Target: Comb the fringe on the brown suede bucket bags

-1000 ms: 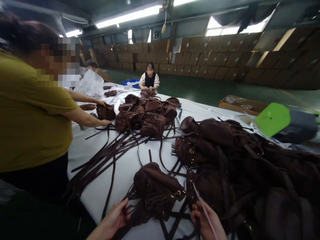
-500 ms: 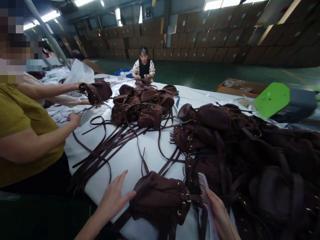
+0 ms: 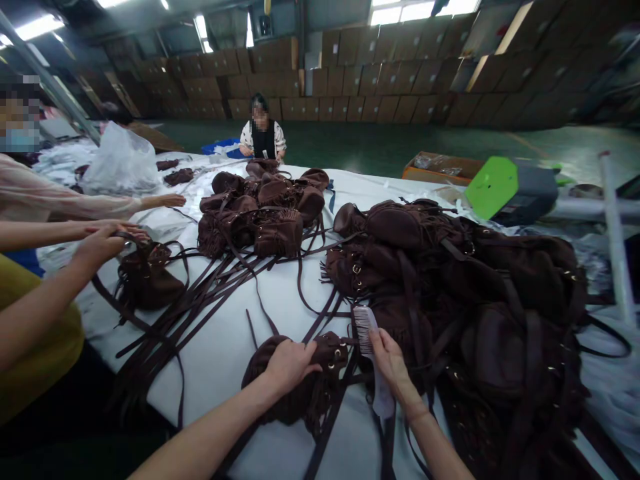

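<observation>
A dark brown drawstring bag (image 3: pixel 293 405) with gold eyelets and fringe lies on the white table close to me. My left hand (image 3: pixel 291 363) is closed over the top of it, fingers gripping the fabric, the thumb near the eyelets. In my right hand (image 3: pixel 389 360) is a pale, translucent comb (image 3: pixel 363 328), its teeth turned up and left beside the bag's eyelets. The comb's handle passes below my palm. Just past my right hand, a large heap of similar brown bags (image 3: pixel 415 320) covers the table's right side.
More brown bags (image 3: pixel 277 230) stand mid-table, with long straps (image 3: pixel 165 327) trailing left. At left, co-workers' arms reach in, one pair of hands (image 3: pixel 113 240) on another bag (image 3: pixel 150 277). A person sits at the far end. A green and grey machine (image 3: pixel 500 187) stands right.
My left hand has gone from open beside the bag to gripping its top. The comb has come up, with its teeth in fuller view. The co-worker's bag has been lowered to the table.
</observation>
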{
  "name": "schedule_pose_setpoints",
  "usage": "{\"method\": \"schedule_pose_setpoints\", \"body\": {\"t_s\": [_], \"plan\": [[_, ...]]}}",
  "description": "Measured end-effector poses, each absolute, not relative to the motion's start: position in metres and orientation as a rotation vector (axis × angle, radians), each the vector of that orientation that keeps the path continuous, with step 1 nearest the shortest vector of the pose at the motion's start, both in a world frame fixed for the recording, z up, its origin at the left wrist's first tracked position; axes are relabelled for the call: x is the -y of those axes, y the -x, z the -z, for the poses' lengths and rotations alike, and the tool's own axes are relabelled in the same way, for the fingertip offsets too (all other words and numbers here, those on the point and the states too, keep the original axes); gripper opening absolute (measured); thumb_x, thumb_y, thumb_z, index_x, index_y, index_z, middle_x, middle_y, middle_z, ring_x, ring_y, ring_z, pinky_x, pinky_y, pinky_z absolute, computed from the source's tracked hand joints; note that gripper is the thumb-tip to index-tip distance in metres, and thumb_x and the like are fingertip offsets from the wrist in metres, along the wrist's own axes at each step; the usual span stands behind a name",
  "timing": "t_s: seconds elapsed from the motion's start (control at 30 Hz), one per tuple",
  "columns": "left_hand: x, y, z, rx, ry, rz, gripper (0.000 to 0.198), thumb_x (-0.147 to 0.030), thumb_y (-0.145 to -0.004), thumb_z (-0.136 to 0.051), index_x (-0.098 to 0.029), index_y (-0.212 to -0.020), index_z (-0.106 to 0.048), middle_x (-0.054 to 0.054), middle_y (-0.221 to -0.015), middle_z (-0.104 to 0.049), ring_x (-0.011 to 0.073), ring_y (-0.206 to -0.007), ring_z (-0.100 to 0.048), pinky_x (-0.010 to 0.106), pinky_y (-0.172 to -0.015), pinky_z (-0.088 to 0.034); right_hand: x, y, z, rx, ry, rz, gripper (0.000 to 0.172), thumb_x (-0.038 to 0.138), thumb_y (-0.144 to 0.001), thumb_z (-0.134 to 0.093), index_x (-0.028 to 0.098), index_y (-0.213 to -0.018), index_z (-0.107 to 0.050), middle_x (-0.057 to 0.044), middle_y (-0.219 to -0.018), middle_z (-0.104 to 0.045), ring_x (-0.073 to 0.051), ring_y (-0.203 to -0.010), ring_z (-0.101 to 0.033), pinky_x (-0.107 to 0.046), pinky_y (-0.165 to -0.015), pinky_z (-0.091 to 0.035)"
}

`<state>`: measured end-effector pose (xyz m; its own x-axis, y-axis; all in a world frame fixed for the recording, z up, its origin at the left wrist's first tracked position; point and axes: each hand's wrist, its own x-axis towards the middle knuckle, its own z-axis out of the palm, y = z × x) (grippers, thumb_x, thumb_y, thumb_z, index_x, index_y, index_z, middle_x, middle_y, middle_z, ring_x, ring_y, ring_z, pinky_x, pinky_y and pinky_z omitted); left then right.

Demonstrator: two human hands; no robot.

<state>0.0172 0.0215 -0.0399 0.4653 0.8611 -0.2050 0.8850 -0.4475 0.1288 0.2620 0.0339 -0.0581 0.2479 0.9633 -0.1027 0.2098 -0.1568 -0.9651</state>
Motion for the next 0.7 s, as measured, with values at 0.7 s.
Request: {"method": "schedule_pose_setpoints", "body": {"t_s": [0.7], "plan": [[-0.070,-0.016,-0.086,-1.315,-2.947,0.103,0.044,-0.053,-0.094,-0.034,-0.020,-0.088,-0.063,0.007,-0.074,-0.072,0.0246,-0.067,-0.069,0.029,-0.058,-0.046,0.031,-0.223,-0.015,1.573,1.147,-1.357,0.046,0.050,-0.092,-0.047,0.019,-0.121,-0.063,-0.005,-0.087,-0.071,-0.018,-0.072,-0.065,-0.029,-0.067,-0.054]]}}
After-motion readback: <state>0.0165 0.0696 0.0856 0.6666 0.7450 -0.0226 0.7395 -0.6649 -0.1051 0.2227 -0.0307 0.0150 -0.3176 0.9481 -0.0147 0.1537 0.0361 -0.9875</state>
